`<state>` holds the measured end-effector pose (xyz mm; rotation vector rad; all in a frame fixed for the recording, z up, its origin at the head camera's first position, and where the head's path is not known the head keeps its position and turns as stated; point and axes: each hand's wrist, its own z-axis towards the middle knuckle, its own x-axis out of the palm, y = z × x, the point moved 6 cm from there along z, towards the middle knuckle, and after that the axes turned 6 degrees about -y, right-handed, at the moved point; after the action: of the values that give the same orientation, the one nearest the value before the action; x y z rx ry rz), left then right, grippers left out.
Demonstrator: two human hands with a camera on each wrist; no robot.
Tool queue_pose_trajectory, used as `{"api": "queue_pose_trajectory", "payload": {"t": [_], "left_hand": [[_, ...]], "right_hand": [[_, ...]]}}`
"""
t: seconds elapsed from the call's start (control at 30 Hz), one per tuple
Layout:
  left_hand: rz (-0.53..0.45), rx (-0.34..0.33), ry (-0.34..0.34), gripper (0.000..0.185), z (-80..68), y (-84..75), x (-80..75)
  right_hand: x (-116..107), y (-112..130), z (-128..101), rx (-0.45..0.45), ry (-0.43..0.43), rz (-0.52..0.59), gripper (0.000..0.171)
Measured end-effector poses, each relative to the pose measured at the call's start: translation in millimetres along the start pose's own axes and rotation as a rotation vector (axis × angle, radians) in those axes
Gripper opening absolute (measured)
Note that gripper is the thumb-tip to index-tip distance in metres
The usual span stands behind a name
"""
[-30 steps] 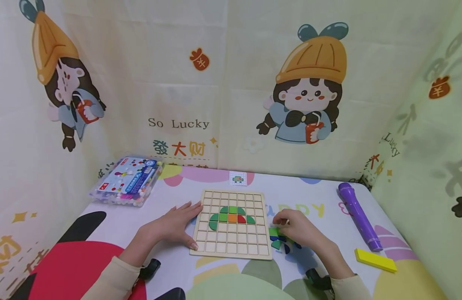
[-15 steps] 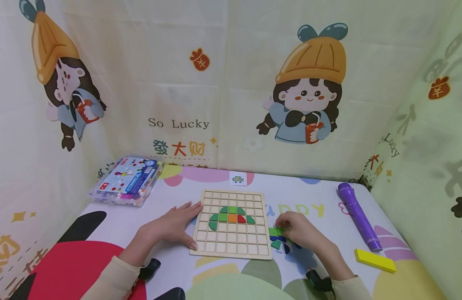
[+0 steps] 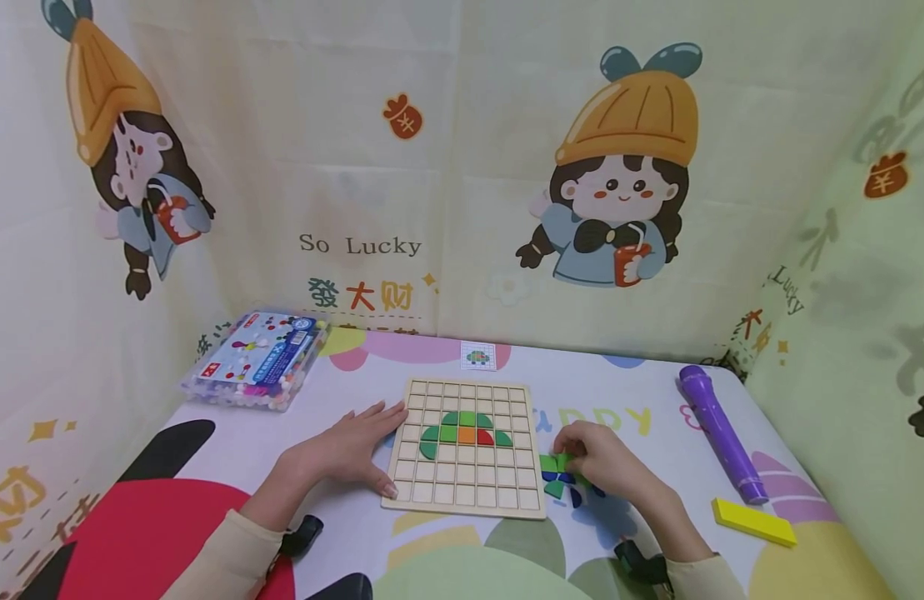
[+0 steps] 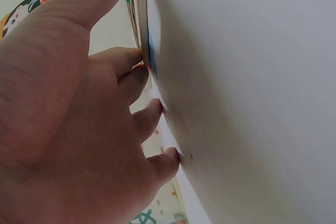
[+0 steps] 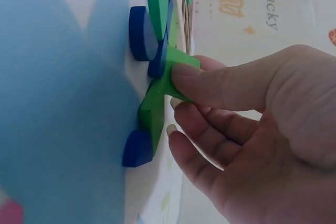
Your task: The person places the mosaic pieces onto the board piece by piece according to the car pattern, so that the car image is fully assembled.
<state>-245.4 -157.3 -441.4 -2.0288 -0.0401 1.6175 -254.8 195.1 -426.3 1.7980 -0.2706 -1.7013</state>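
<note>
Green wooden piece [image 5: 176,74] is pinched by the right hand [image 3: 600,461], lifted a little off the pile of green and blue pieces [image 3: 561,480] beside the right edge of the square wooden grid board [image 3: 467,445]. 1 second ago the fingers only touched the pile, so a piece has now been picked. The left hand [image 3: 349,450] stays flat, fingers straight, pressing the board's left edge near the worktop's [image 3: 626,400] front edge.
</note>
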Motion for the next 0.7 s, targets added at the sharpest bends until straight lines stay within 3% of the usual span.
{"api": "queue_pose_trajectory", "payload": {"t": [0.4, 0.7], "left_hand": [[-0.014, 0.006, 0.002, 0.117, 0.0, -0.1, 0.1], [-0.021, -0.003, 0.002, 0.117, -1.3, -1.8, -1.0]], "right_hand": [[-6.3, 20.8, 9.3, -0.102, -0.031, 0.034, 0.022], [15.5, 41.9, 22.1, -0.129, -0.012, 0.113, 0.021]]}}
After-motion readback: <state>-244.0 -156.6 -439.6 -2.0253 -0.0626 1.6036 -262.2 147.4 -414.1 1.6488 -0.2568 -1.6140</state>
